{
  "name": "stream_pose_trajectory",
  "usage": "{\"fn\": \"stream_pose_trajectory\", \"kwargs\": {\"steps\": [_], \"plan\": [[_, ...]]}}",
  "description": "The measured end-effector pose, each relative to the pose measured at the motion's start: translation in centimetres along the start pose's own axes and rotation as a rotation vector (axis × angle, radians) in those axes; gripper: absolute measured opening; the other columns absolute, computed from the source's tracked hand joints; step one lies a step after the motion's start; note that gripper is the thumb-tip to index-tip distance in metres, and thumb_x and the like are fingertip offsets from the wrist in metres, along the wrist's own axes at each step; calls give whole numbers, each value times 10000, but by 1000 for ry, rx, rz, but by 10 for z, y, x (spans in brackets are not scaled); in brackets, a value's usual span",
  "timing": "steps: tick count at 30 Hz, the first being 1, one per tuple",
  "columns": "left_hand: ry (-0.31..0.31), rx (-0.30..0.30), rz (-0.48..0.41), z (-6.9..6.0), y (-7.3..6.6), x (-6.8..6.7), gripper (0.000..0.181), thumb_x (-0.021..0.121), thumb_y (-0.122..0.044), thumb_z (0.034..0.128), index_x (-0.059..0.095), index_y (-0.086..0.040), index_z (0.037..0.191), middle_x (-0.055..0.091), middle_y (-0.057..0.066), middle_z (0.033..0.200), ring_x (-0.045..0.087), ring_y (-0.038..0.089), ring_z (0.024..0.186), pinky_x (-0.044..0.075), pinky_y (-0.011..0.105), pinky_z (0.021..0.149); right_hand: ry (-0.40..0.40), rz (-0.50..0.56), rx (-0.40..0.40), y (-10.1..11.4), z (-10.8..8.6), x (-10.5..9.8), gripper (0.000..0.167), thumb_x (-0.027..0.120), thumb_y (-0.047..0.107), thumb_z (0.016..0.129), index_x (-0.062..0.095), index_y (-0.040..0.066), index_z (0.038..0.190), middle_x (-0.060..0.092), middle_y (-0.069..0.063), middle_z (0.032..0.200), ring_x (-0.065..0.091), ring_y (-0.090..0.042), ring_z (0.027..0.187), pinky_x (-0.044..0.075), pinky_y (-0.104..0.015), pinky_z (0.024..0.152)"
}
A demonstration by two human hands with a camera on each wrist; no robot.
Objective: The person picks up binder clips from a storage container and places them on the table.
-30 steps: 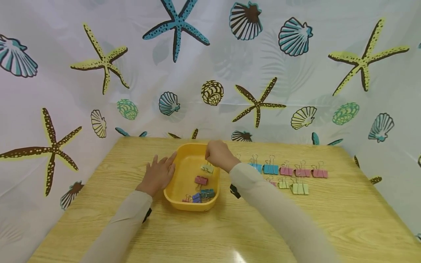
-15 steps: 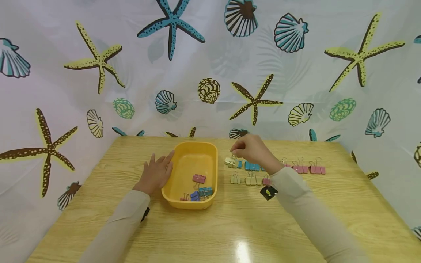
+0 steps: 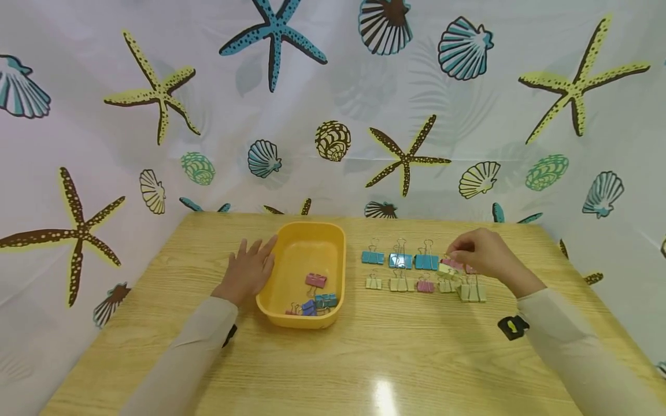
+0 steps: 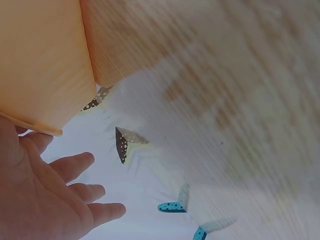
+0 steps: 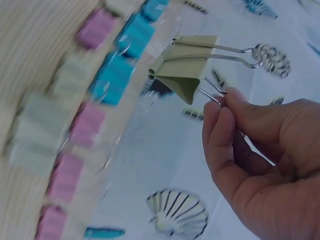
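My right hand (image 3: 486,254) pinches a pale yellow binder clip (image 5: 187,72) by one wire handle. This clip hangs over the right part of the laid-out rows, partly in front of pink clips. My left hand (image 3: 243,274) touches the left rim of a yellow plastic bin (image 3: 299,323), its fingers spread. Inside the bin lie a pink binder clip (image 3: 315,281), a teal one (image 3: 326,300), a blue one (image 3: 309,308) and something small and pink at the front. The left wrist view shows the thumb side of the left hand (image 4: 45,185) against the bin's wall.
Blue binder clips (image 3: 426,262) and pink ones form a back row right of the bin. In the front row are pale yellow clips (image 3: 402,284), a pink clip (image 3: 425,286) and a larger yellow one (image 3: 473,293). A patterned curtain (image 3: 312,185) hangs behind the wooden table (image 3: 312,370).
My right hand has lifted the yellow clip out of the bin and carried it right, across the rows. My left hand has stayed at the bin's rim.
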State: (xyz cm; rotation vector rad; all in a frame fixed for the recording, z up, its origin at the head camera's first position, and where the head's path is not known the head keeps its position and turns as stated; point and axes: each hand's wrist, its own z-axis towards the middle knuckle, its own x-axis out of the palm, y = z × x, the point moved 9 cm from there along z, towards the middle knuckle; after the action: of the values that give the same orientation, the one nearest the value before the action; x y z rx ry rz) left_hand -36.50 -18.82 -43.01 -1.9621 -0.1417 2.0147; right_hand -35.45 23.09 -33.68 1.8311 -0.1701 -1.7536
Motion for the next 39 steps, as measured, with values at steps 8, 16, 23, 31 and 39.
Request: {"fn": "stream_pose_trajectory", "kwargs": {"steps": [8, 16, 23, 31, 39], "plan": [[-31, 6, 16, 1, 1, -5, 506, 268, -329, 1056, 245, -188, 1541, 236, 224, 1550, 89, 539, 1400, 146, 723, 1050, 31, -97, -22, -58, -16, -19, 103, 625, 72, 923, 715, 20, 924, 663, -7, 749, 534, -115, 607, 431, -281, 537], [-19, 2, 18, 0, 1, -6, 513, 264, -342, 1058, 221, -189, 1546, 213, 224, 1558, 71, 535, 1405, 141, 725, 1050, 150, -142, -89, -91, -15, -13, 98, 635, 53, 907, 732, 50, 894, 682, -11, 812, 582, -82, 678, 488, -281, 595], [-3, -1, 12, 1, 1, -4, 513, 261, -332, 1057, 202, -207, 1551, 209, 217, 1561, 57, 533, 1407, 129, 725, 1052, 264, -114, -96, -107, -7, 0, 102, 622, 49, 913, 717, 17, 895, 651, 12, 783, 550, -75, 656, 485, -277, 600], [-4, -3, 15, 1, 3, 0, 512, 251, -353, 1058, 219, -207, 1547, 230, 216, 1555, 69, 546, 1400, 143, 730, 1045, 287, -66, -57, -129, -2, 13, 103, 636, 28, 897, 724, -24, 914, 682, -27, 817, 606, -108, 701, 520, -285, 619], [-16, 1, 17, 0, 3, -1, 509, 263, -342, 1058, 230, -198, 1545, 257, 227, 1542, 86, 558, 1391, 146, 734, 1041, 262, -110, -47, -130, 2, 16, 99, 654, 8, 870, 738, -33, 905, 692, -66, 812, 614, -144, 683, 525, -328, 603]]}}
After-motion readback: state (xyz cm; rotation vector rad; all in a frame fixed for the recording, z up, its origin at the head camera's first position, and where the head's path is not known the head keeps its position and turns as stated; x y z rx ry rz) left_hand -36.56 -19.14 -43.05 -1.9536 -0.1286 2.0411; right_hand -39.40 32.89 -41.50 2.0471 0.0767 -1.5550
